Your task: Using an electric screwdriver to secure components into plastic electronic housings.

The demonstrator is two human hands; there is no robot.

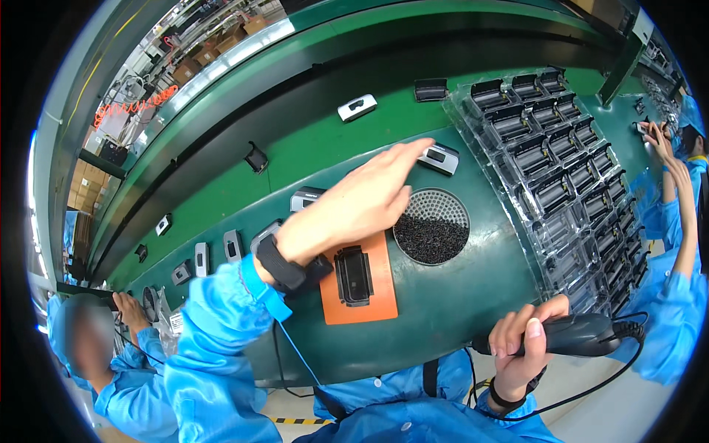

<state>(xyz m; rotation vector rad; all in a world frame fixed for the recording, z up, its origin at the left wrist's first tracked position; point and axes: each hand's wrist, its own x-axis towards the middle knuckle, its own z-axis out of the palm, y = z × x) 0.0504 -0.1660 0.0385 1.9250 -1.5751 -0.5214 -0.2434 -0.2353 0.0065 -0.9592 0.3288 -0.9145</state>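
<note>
My left hand (358, 199) stretches across the bench with its fingers extended. Its fingertips overlap the corner of a silver-and-black housing (442, 159); whether they touch it I cannot tell. Below this hand, an orange fixture plate (362, 311) holds a black rectangular shell (354, 275). Just right of the plate sits a round perforated dish (434, 193), partly filled with small black screws (432, 240). At the bench's near edge, my right hand (521, 341) grips a black corded electric screwdriver (580, 336), its coiled cable trailing from the right end.
Clear plastic trays (509, 173) with several black shells cover the right side. Several housings, such as a silver one (357, 108), lie along the green conveyor (310, 133). Co-workers in blue sit at left (125, 391) and right (676, 258). A blue cord hangs from my left wrist.
</note>
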